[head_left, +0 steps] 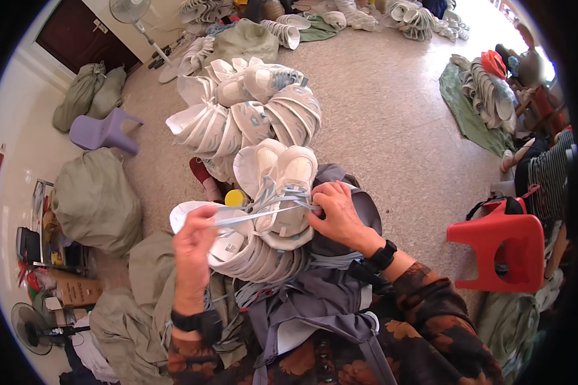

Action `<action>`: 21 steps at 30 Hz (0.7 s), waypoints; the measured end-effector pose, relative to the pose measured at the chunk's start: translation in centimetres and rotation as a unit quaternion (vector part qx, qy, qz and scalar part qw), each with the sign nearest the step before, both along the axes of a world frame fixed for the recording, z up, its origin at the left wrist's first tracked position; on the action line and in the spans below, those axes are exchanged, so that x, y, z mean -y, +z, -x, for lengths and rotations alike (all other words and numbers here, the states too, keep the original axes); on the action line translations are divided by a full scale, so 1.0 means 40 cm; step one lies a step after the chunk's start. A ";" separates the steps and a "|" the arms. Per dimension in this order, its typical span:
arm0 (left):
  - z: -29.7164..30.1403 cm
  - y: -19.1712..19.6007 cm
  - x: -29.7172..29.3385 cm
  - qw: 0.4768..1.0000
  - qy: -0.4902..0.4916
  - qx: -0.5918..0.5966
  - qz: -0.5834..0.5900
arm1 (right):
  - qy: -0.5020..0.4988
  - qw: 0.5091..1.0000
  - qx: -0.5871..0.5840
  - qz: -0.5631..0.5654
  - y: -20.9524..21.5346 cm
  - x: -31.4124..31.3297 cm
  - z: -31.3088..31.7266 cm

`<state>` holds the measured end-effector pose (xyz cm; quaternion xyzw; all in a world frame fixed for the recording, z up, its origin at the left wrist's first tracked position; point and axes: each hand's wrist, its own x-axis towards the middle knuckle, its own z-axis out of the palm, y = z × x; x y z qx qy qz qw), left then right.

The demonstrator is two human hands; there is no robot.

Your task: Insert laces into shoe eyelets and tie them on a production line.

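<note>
Two pale blue shoelace strands point(237, 220) stretch from a white and beige sneaker upper point(295, 168) toward my left hand point(196, 234), whose closed fingers pinch them. My left hand is slightly blurred. My right hand point(341, 217) is at the upper's right side, its fingers closed on the lace by the eyelets. The upper stands toe away from me, beside another pale upper point(263, 163). Beneath them a stack of nested uppers point(263, 260) lies on my lap, over a grey apron point(321, 301). A yellow lid point(236, 197) shows just beyond my left hand.
Curved rows of nested uppers point(244, 125) stand on the floor ahead. Full olive sacks point(99, 199), a purple stool point(106, 130) and a fan point(35, 328) are at left. To the right are a red plastic chair point(498, 247) and a person in a striped top point(552, 173).
</note>
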<state>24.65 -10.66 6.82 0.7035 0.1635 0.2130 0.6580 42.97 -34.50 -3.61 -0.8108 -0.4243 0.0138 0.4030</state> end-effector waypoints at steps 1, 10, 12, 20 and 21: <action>0.042 0.024 -0.016 0.995 0.002 0.045 0.084 | -0.009 1.000 0.003 -0.009 0.001 -0.005 0.002; 0.293 0.079 -0.090 0.901 -0.174 0.221 0.330 | -0.007 1.000 0.009 -0.009 0.004 -0.026 0.017; 0.285 0.094 -0.072 0.901 -0.285 0.138 0.296 | -0.013 1.000 0.004 -0.002 0.007 -0.020 0.018; -0.009 -0.089 0.111 0.931 -0.043 -0.111 -0.344 | -0.060 0.995 0.037 -0.074 0.024 -0.024 0.028; -0.050 -0.112 0.128 0.932 -0.042 -0.111 -0.343 | -0.053 0.995 0.046 -0.065 0.019 -0.023 0.023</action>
